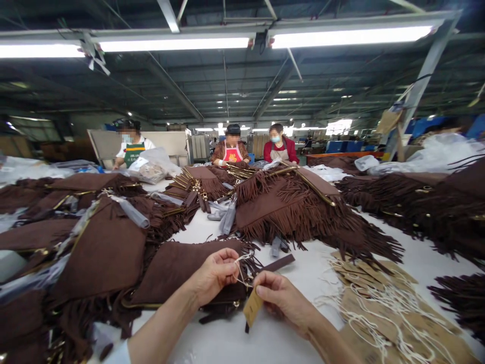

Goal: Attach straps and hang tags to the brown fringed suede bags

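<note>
A brown fringed bag [182, 265] with a gold zipper lies on the white table just beyond my hands. My left hand [217, 273] pinches a white string [241, 270] near the bag's right end. Between the thumb and fingers of my right hand [276, 296] is a small tan paper tag [253, 307], tilted, with a dark strip showing below it. The string runs between my two hands. A dark brown strap [279, 263] extends to the right behind my right hand.
Tan tags with white strings [373, 308] are spread at the right. A large pile of brown fringed bags [276, 207] stands ahead, with more bags [102, 247] at the left. Three people work across the table, near plastic bags [153, 164].
</note>
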Tool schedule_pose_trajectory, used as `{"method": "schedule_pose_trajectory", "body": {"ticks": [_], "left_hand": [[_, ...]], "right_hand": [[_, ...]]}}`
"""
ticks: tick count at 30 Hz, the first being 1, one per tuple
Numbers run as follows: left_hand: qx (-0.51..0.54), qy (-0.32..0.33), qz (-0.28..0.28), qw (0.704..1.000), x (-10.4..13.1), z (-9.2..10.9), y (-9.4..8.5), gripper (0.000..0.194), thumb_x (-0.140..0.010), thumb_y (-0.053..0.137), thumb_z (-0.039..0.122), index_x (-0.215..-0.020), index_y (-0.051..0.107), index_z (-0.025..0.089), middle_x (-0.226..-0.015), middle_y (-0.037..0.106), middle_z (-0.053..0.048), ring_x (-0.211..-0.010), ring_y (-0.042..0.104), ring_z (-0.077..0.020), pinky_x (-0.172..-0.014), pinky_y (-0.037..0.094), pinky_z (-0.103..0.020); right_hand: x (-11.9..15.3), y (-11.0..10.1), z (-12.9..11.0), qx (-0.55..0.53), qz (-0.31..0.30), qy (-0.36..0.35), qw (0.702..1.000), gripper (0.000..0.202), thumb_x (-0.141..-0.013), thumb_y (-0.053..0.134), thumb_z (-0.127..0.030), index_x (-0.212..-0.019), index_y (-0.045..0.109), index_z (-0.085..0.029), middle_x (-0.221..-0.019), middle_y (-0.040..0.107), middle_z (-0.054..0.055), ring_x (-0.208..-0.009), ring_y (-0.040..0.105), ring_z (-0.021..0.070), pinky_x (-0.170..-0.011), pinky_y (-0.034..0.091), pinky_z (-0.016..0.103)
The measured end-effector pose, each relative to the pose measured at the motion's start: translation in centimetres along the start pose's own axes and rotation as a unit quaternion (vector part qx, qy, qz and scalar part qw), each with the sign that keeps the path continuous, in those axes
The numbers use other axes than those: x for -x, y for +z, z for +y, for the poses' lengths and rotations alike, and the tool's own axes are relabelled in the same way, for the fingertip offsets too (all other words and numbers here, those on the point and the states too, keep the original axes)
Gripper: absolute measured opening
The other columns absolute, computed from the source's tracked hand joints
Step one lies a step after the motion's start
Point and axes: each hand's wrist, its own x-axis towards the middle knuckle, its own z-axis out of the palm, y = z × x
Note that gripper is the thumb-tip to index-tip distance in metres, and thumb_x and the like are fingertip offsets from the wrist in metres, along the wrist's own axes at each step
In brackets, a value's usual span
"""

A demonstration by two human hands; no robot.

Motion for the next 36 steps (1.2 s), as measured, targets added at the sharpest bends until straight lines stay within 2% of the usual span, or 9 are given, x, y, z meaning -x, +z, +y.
{"method": "schedule_pose_trajectory", "body": {"ticks": [5, 9, 12, 15, 18, 23, 27, 31, 36], "left_hand": [[0.009, -0.007, 0.041, 0.999, -0.2, -0.4, -0.1, 0.042, -0.056, 0.088, 0.02, -0.09, 0.065, 0.01, -0.075, 0.066, -0.004, -0.051, 0.05, -0.0037, -0.048, 0.036, -0.015], [0.021, -0.008, 0.086, 0.996, -0.2, -0.3, 0.0, 0.044, -0.061, 0.079, 0.013, -0.102, 0.065, 0.009, -0.093, 0.07, -0.013, -0.048, 0.048, -0.0023, -0.04, 0.023, -0.014], [0.017, -0.005, 0.099, 0.995, -0.2, -0.2, 0.2, 0.07, -0.059, 0.071, 0.006, -0.127, 0.054, 0.011, -0.102, 0.07, -0.017, -0.05, 0.053, -0.0041, -0.04, 0.018, -0.014], [-0.032, 0.01, 0.084, 0.996, 0.0, 0.1, 0.2, 0.095, -0.055, 0.064, 0.004, -0.145, 0.036, 0.013, -0.106, 0.07, -0.018, -0.052, 0.059, -0.0077, -0.039, 0.013, -0.016], [-0.1, 0.022, 0.061, 0.993, 0.3, 0.5, 0.3, 0.099, -0.056, 0.06, 0.009, -0.149, 0.029, 0.015, -0.108, 0.069, -0.017, -0.054, 0.062, -0.01, -0.038, 0.012, -0.018], [-0.192, 0.034, 0.051, 0.979, 0.8, 1.1, 0.8, 0.095, -0.061, 0.056, 0.013, -0.151, 0.027, 0.017, -0.106, 0.071, -0.012, -0.055, 0.063, -0.009, -0.039, 0.013, -0.017], [-0.261, 0.05, 0.056, 0.962, 0.7, 1.0, 1.1, 0.087, -0.06, 0.052, 0.011, -0.146, 0.038, 0.011, -0.093, 0.072, -0.007, -0.052, 0.059, -0.0087, -0.045, 0.034, -0.017], [-0.317, 0.049, 0.058, 0.945, 0.4, 0.2, 0.6, 0.072, -0.061, 0.05, 0.011, -0.132, 0.055, 0.011, -0.099, 0.07, -0.007, -0.05, 0.059, -0.0086, -0.053, 0.046, -0.022], [-0.407, 0.061, 0.068, 0.909, 0.3, -1.0, 0.4, 0.053, -0.062, 0.048, 0.01, -0.113, 0.064, 0.011, -0.079, 0.064, -0.001, -0.052, 0.061, -0.0118, -0.049, 0.043, -0.02]], "right_hand": [[-0.5, 0.6, 0.8, 0.005, 0.079, -0.029, 0.996, 0.049, -0.064, 0.079, -0.06, -0.075, 0.051, -0.021, -0.066, 0.059, -0.004, -0.057, 0.054, 0.0087, -0.052, 0.049, 0.018], [-0.8, 1.4, 1.1, 0.06, 0.14, -0.09, 0.984, 0.05, -0.063, 0.076, -0.064, -0.074, 0.051, -0.022, -0.064, 0.058, -0.003, -0.06, 0.058, 0.014, -0.054, 0.053, 0.024], [-0.8, 1.8, 1.1, 0.103, 0.184, -0.135, 0.968, 0.048, -0.064, 0.073, -0.064, -0.071, 0.05, -0.022, -0.06, 0.056, -0.004, -0.056, 0.057, 0.0156, -0.051, 0.052, 0.026], [-0.8, 2.0, 1.3, 0.189, 0.214, -0.183, 0.941, 0.037, -0.072, 0.065, -0.056, -0.069, 0.05, -0.023, -0.053, 0.052, -0.005, -0.049, 0.053, 0.0152, -0.047, 0.046, 0.024], [-0.8, 1.8, 1.5, 0.276, 0.219, -0.214, 0.911, 0.028, -0.078, 0.055, -0.048, -0.068, 0.047, -0.024, -0.049, 0.048, -0.006, -0.045, 0.049, 0.0145, -0.044, 0.038, 0.023], [-0.6, 1.4, 1.3, 0.351, 0.188, -0.232, 0.887, 0.021, -0.079, 0.05, -0.04, -0.067, 0.044, -0.024, -0.052, 0.042, -0.006, -0.047, 0.043, 0.013, -0.046, 0.032, 0.022], [-0.3, 0.9, 0.7, 0.405, 0.151, -0.262, 0.863, 0.019, -0.081, 0.05, -0.033, -0.066, 0.045, -0.023, -0.053, 0.038, -0.007, -0.049, 0.039, 0.012, -0.047, 0.027, 0.023], [-0.5, 0.8, 1.4, 0.398, 0.129, -0.253, 0.872, 0.019, -0.083, 0.05, -0.033, -0.068, 0.045, -0.023, -0.053, 0.04, -0.007, -0.048, 0.04, 0.0121, -0.047, 0.028, 0.022], [-1.1, 2.2, 3.0, 0.277, 0.117, -0.211, 0.93, 0.021, -0.084, 0.049, -0.039, -0.071, 0.043, -0.024, -0.053, 0.047, -0.006, -0.047, 0.046, 0.0139, -0.046, 0.035, 0.022]]}}
